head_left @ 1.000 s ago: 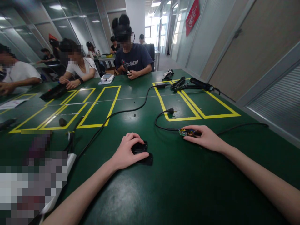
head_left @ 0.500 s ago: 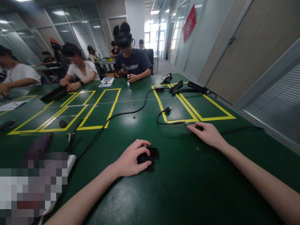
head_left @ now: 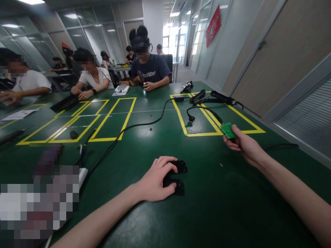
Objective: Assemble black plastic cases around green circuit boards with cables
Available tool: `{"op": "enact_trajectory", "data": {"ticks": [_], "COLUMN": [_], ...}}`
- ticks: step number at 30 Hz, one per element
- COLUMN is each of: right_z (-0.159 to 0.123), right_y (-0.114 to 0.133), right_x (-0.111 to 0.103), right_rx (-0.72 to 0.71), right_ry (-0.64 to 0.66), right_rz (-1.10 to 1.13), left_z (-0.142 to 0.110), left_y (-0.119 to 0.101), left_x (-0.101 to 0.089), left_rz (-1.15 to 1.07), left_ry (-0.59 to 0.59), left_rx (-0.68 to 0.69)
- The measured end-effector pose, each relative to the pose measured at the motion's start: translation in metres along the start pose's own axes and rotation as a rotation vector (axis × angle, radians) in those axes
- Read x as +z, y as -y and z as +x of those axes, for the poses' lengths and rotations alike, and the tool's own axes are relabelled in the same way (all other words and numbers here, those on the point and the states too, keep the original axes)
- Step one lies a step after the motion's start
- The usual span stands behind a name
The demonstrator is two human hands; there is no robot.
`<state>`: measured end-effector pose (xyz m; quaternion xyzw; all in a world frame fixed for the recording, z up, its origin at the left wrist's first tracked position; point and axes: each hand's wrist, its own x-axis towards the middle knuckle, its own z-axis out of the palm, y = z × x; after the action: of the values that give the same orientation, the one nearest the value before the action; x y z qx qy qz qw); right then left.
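One green circuit board [head_left: 228, 131] is lifted at the right, in front of a taped rectangle, its flat face tilted toward the viewer. The person's right hand [head_left: 241, 142] is closed on its edge, thumb against the near side and fingers curled beneath. From the board's far corner a short black cord [head_left: 203, 107] arches left and droops to a plug [head_left: 191, 118] over the left of two adjoining taped outlines; whether the plug touches the surface cannot be told.

Lower and nearer the middle, the person's left hand [head_left: 159, 179] rests with thumb and fingers spread, not closed around anything. Its fingers reach a black casing piece [head_left: 182, 166], and its thumb lies on a second black piece [head_left: 179, 188], just beside the first with a gap between.

Both pieces lie on the green table [head_left: 207, 210], marked with yellow tape [head_left: 203, 134]. A long black cable [head_left: 144, 123] snakes across to a bundle of black gear [head_left: 199, 97]. On the far side, a co-worker in a dark T-shirt [head_left: 155, 71] holds a dark tool [head_left: 141, 76].
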<state>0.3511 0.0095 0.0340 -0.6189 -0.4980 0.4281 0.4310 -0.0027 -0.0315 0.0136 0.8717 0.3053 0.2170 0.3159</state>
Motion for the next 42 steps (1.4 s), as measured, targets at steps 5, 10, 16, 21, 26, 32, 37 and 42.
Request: {"op": "enact_trajectory", "data": {"ticks": [5,10,16,21,26,32,37,42], "right_z": [-0.005,-0.04,-0.083,-0.081,-0.078,-0.078,-0.072,-0.069], "right_y": [0.004,0.015,0.013,0.003,-0.001,-0.009,-0.01,-0.008], "right_x": [0.016,0.065,0.109,0.107,0.108,0.107,0.101,0.098], "right_rx": [-0.071,-0.251,-0.542,-0.613,-0.627,-0.744,-0.863,-0.859], "right_ry": [-0.058,0.001,0.656,0.683,0.678,0.504,0.398,0.433], "right_rz": [-0.059,-0.18,-0.419,-0.468,-0.524,-0.537,-0.642,-0.718], "left_z": [-0.002,-0.004,-0.004,-0.005,-0.012,-0.014,-0.012,-0.01], "left_y": [0.007,0.014,0.018,0.021,0.021,0.023,0.021,0.017], "left_x": [-0.005,-0.005,-0.016,-0.011,-0.018,-0.021,-0.015,-0.011], "left_rz": [-0.037,0.155,0.339,0.296,0.3,0.31,0.383,0.42], "left_ry": [-0.134,-0.41,-0.384,-0.211,-0.168,-0.059,0.006,0.003], "left_rx": [0.048,0.181,0.477,0.45,0.355,0.209,0.128,0.07]}}
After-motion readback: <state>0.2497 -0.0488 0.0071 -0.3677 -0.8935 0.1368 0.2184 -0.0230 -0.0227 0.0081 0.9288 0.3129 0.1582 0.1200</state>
